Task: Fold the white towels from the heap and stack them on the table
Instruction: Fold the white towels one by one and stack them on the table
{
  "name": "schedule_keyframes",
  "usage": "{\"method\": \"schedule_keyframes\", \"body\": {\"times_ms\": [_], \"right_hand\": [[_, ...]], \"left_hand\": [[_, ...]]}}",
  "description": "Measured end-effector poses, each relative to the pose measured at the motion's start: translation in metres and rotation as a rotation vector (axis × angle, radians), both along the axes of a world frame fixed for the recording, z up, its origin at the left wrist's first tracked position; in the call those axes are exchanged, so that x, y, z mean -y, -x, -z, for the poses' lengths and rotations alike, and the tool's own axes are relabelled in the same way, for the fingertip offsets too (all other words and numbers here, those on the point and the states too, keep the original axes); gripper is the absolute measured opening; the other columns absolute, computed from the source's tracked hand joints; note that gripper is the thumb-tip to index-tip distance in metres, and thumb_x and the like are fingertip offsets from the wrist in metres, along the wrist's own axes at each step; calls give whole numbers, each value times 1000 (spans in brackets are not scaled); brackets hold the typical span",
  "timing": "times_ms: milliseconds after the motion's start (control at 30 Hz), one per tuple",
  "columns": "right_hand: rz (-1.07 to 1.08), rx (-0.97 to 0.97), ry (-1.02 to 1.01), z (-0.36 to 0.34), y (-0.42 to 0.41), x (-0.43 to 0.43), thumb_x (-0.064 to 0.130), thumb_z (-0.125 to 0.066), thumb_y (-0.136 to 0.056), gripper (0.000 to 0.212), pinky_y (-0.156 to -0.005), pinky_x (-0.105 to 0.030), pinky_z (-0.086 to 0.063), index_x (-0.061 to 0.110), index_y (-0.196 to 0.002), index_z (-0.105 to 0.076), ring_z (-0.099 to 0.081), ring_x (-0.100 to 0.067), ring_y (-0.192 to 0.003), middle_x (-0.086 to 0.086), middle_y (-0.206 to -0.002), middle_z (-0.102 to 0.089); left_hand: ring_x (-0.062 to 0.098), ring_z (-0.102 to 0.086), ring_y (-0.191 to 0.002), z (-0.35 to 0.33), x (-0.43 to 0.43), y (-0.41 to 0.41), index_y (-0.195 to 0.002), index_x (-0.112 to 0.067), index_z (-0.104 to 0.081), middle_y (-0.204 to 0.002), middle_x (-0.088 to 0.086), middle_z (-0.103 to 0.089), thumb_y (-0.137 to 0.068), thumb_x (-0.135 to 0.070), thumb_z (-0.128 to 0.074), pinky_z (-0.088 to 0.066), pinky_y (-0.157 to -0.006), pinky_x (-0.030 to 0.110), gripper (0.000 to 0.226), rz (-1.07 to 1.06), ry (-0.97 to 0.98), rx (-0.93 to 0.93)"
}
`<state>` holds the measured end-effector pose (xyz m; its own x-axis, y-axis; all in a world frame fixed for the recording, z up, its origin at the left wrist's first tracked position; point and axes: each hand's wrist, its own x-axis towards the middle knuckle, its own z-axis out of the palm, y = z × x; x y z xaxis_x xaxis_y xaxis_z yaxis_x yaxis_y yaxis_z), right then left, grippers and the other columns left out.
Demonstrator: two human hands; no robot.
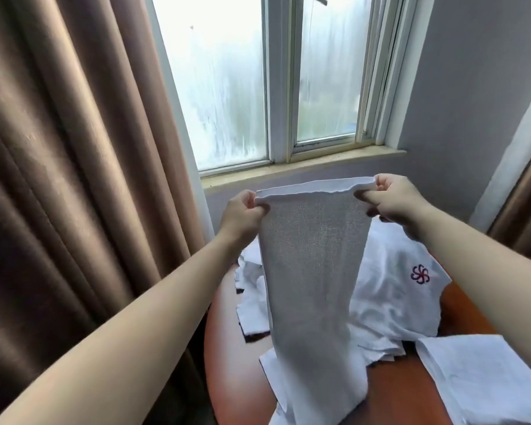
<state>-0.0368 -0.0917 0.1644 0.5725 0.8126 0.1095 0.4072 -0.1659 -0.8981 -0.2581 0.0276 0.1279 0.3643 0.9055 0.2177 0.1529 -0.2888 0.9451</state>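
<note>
Both hands up: the left hand (241, 214) and right hand (394, 199) each pinch a top corner of a white towel (314, 271), stretched taut and hanging to the round wooden table (230, 348). Behind lies the heap (390, 289); at right, apparently a folded stack (478, 375).

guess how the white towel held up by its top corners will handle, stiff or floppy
Likely floppy: the towel hangs limp from the left hand and right hand, its lower end folding onto the table. Probably light: two corner pinches carry it. Let go, it would likely slump.
</note>
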Motion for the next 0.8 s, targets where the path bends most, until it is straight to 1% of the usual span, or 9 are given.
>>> {"method": "schedule_keyframes", "body": {"times_ms": [100, 167, 200, 267, 367, 467, 567, 667, 800], "right_hand": [[-35, -43, 66, 35, 3, 5, 16, -60, -94, 11, -57, -25, -42, 18, -87, -52, -62, -15, -62, -1, -79, -57], [-82, -88, 121, 60, 4, 10, 15, -57, -95, 3, -65, -27, -47, 15, -98, -57, -65, -17, -69, -2, -87, -61], [-111, -101, 154, 71, 3, 13, 14, -55, -96, 11, -69, -28, -48, 13, -106, -58, -66, -19, -74, -3, -92, -62], [-168, -134, 210, 90, 0, 22, 13, -53, -97, 17, -75, -31, -49, 11, -113, -58, -66, -20, -82, -4, -98, -63], [-180, -227, 213, 110, 1, 35, 12, -53, -97, 9, -78, -33, -51, 17, -103, -60, -65, -22, -84, -4, -96, -64], [-35, -330, 125, 130, 4, 45, 13, -59, -94, 5, -69, -28, -52, 18, -93, -61, -58, -17, -73, -2, -88, -61], [156, -361, 67, 150, 9, 52, 17, -67, -89, 5, -60, -25, -49, 15, -92, -64, -49, -6, -64, 2, -75, -56], [315, -390, 43, 167, 13, 57, 25, -69, -88, 9, -55, -28, -51, 17, -91, -67, -53, -11, -66, 0, -78, -56], [371, -641, 69, 176, 28, 62, 24, -52, -96, 8, -50, -32, -54, 17, -96, -54, -60, -20, -58, -5, -81, -57]], "left_hand": [[19, -53, -76, 35, 4, 0, -74, -20, -54, -81, 2, -60, -73, -26, -62, -42, -70, 34, 10, -8, 71, -28], [16, -50, -66, 54, 12, 3, -74, -19, -53, -73, -1, -57, -68, -26, -58, -39, -60, 33, 10, 33, 148, -9], [13, -50, -66, 62, 17, 5, -74, -19, -54, -74, -3, -56, -70, -22, -58, -40, -59, 28, 8, 72, 183, 22], [9, -54, -76, 79, 25, 8, -77, -22, -58, -81, -6, -58, -79, -13, -58, -43, -64, 16, 9, 123, 202, 28], [8, -63, -86, 97, 40, 14, -85, -24, -66, -85, -9, -66, -67, -24, -58, -49, -77, 21, 20, 206, 230, -29], [0, -58, -66, 111, 69, 12, -88, -11, -57, -79, -3, -59, -66, -18, -51, -46, -61, 13, 24, 352, 336, 11], [10, -55, -69, 124, 94, 3, -92, -12, -53, -83, 4, -54, -67, -21, -52, -46, -56, 17, 27, 407, 453, 56], [16, -57, -72, 138, 115, -9, -93, -14, -54, -85, 6, -58, -60, -28, -61, -47, -59, 25, 37, 448, 552, 106], [6, -50, -66, 152, 142, -28, -87, -9, -49, -75, -1, -51, -70, -20, -48, -41, -59, 19, 20, 487, 429, 108]]}}
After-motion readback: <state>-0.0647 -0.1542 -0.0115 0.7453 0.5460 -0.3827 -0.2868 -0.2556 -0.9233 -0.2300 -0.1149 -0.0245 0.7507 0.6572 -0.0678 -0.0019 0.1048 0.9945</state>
